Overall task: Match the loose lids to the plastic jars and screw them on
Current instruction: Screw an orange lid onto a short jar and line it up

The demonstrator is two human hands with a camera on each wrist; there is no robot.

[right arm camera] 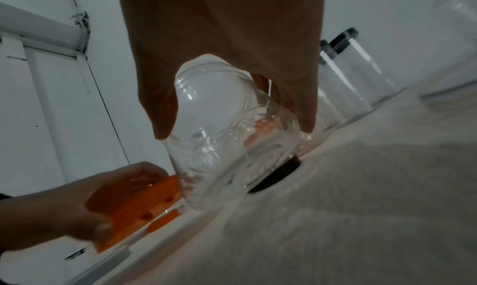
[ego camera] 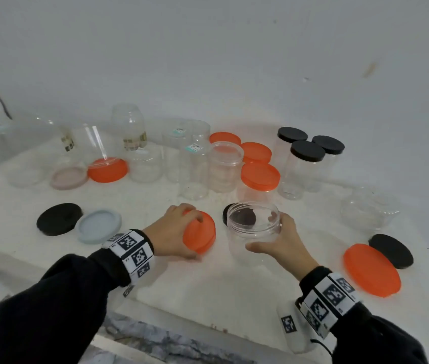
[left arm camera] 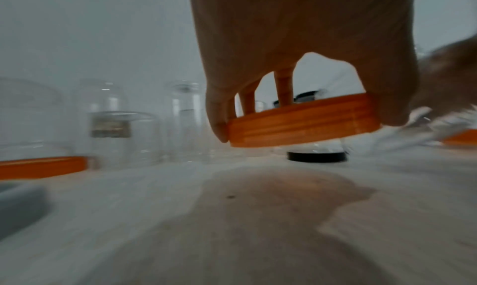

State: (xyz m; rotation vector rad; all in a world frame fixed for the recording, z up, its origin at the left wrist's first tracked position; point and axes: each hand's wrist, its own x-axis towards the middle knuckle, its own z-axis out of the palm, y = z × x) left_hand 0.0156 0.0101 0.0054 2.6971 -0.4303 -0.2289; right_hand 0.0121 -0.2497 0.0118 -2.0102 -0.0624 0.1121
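Note:
My left hand [ego camera: 179,232] grips an orange lid [ego camera: 199,231] by its rim, thumb on one side and fingers on the other, and holds it lifted off the white table [ego camera: 208,285]. In the left wrist view the orange lid [left arm camera: 304,122] hangs tilted above the surface. My right hand [ego camera: 279,240] holds a clear open jar [ego camera: 253,227] just right of the lid, thumb in front and fingers behind. The clear jar [right arm camera: 232,138] shows no lid on its mouth. A black lid [ego camera: 242,216] lies behind the jar.
Several clear jars [ego camera: 195,158] stand at the back, three with black lids [ego camera: 308,151]. Loose orange lids [ego camera: 260,176] lie among them, another orange lid [ego camera: 372,270] and a black one [ego camera: 390,250] at right. A black lid [ego camera: 59,219] and a grey-blue lid [ego camera: 99,226] lie at left.

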